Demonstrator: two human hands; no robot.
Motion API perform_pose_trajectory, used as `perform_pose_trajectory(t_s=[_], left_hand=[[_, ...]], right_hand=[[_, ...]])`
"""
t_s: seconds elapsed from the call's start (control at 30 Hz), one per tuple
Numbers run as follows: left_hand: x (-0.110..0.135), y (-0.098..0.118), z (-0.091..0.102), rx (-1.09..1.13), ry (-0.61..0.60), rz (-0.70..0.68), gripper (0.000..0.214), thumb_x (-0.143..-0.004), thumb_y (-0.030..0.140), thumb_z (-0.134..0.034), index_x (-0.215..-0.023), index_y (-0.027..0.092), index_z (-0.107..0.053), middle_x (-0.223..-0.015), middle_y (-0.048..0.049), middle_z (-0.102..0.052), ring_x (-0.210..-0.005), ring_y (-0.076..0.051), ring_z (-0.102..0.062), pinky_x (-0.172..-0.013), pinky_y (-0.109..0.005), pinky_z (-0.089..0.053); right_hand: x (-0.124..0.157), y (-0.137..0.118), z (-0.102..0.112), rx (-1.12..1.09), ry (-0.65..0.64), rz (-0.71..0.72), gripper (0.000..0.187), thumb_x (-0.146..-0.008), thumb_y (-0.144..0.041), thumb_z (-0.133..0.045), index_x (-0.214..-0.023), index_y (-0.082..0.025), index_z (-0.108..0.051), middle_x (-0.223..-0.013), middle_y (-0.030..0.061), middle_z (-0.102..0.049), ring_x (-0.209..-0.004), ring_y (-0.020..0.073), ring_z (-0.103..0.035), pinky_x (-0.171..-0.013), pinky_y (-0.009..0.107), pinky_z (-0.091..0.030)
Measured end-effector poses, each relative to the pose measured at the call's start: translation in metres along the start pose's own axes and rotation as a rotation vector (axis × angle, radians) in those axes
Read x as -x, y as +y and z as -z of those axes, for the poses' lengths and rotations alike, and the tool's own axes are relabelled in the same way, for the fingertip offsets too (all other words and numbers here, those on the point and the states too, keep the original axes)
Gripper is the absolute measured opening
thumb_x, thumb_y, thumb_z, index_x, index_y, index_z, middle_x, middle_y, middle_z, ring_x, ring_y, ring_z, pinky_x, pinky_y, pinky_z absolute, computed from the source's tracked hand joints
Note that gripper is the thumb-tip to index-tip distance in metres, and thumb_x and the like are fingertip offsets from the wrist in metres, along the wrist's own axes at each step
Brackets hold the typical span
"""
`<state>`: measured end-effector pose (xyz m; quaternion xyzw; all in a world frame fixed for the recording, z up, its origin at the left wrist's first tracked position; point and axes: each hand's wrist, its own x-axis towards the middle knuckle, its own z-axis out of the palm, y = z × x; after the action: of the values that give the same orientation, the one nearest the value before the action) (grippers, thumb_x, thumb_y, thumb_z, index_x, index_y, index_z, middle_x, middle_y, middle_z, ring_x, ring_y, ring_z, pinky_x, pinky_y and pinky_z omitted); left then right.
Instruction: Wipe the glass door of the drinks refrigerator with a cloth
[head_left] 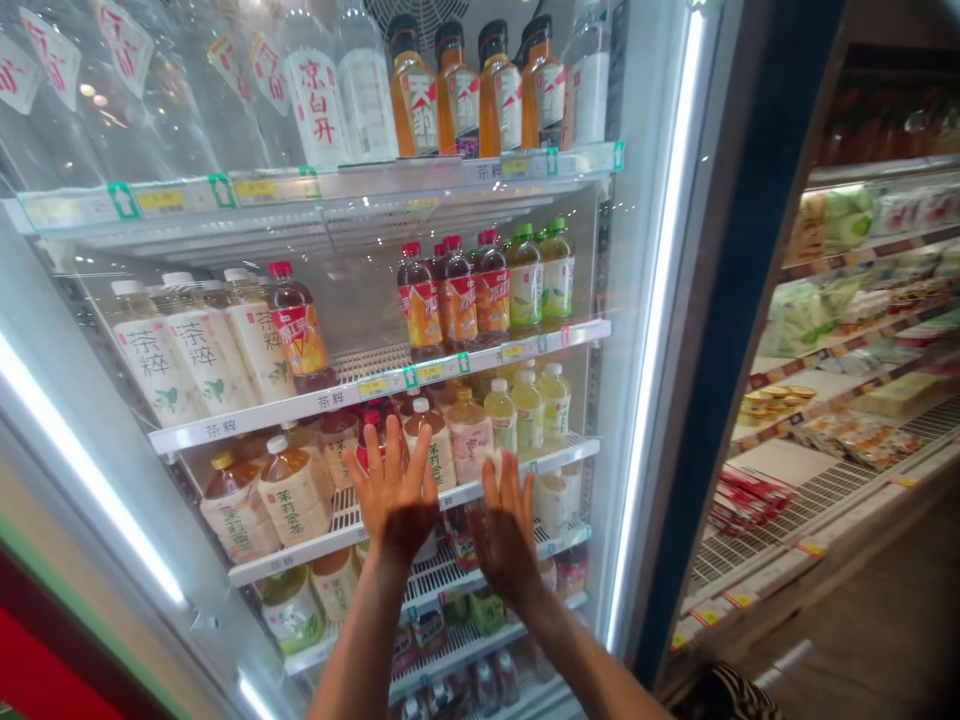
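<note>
My left hand is raised before the shelves of a lit drinks cooler, fingers spread and nothing in it. To its right my right hand is also up, fingers stretched and holding nothing. Behind them, a pale-labelled tea bottle and a pink-labelled bottle stand upright on the cooler shelf. My left fingers partly cover a red-labelled bottle. Whether either hand touches glass or a bottle, I cannot tell.
Red-capped tea bottles and green-capped bottles stand one shelf higher. Clear water bottles and amber bottles line the top shelf. Bright light strips edge the cooler. An open display case with packaged food is at right.
</note>
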<state>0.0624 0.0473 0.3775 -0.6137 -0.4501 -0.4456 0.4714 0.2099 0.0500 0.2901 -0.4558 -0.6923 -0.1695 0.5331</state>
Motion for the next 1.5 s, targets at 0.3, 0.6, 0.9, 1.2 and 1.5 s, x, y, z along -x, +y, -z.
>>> perform_pose_trajectory(t_s=[0.3,0.6,0.9,1.2,1.5], left_hand=[[0.000,0.000,-0.001,0.037,0.006,0.014,0.073,-0.086,0.020,-0.066,-0.154,0.033,-0.042,-0.166,-0.0087,-0.027,-0.157,-0.033,-0.020,-0.127,-0.066,-0.016],[0.000,0.001,0.001,-0.012,-0.011,0.002,0.070,-0.087,0.022,-0.067,-0.153,0.030,-0.045,-0.166,-0.0107,-0.027,-0.157,-0.034,-0.020,-0.127,-0.065,-0.017],[0.000,0.001,0.002,0.029,0.005,0.008,0.071,-0.087,0.021,-0.066,-0.154,0.031,-0.043,-0.166,-0.0097,-0.027,-0.157,-0.034,-0.021,-0.127,-0.064,-0.017],[0.000,-0.001,0.002,0.065,0.005,0.010,0.071,-0.087,0.021,-0.066,-0.154,0.031,-0.043,-0.165,-0.0103,-0.029,-0.156,-0.034,-0.022,-0.127,-0.064,-0.016],[-0.001,0.002,0.005,0.039,0.009,0.004,0.069,-0.086,0.020,-0.066,-0.152,0.029,-0.046,-0.164,-0.0105,-0.031,-0.156,-0.034,-0.024,-0.126,-0.063,-0.020]], right_hand=[[-0.114,0.014,0.028,0.027,0.127,-0.071,0.076,-0.108,-0.037,-0.034,-0.164,-0.024,0.015,-0.173,0.0111,0.011,-0.160,0.0327,0.007,-0.123,0.073,-0.010],[0.011,-0.012,-0.006,-0.006,-0.025,-0.055,0.073,-0.106,-0.040,-0.037,-0.166,-0.020,0.000,-0.173,0.0164,-0.008,-0.158,0.0403,-0.013,-0.119,0.076,-0.023],[-0.035,-0.012,0.007,0.023,0.022,-0.020,0.073,-0.107,-0.037,-0.034,-0.165,-0.020,0.006,-0.173,0.0139,0.003,-0.160,0.0355,-0.001,-0.123,0.074,-0.012],[-0.104,-0.027,0.021,0.006,0.070,-0.023,0.072,-0.108,-0.039,-0.028,-0.164,-0.021,0.013,-0.173,0.0112,0.009,-0.160,0.0321,0.007,-0.125,0.072,-0.009],[0.033,-0.016,-0.013,-0.016,-0.069,-0.031,0.074,-0.107,-0.041,-0.036,-0.166,-0.019,0.002,-0.173,0.0148,0.000,-0.160,0.0372,-0.005,-0.121,0.075,-0.020]])
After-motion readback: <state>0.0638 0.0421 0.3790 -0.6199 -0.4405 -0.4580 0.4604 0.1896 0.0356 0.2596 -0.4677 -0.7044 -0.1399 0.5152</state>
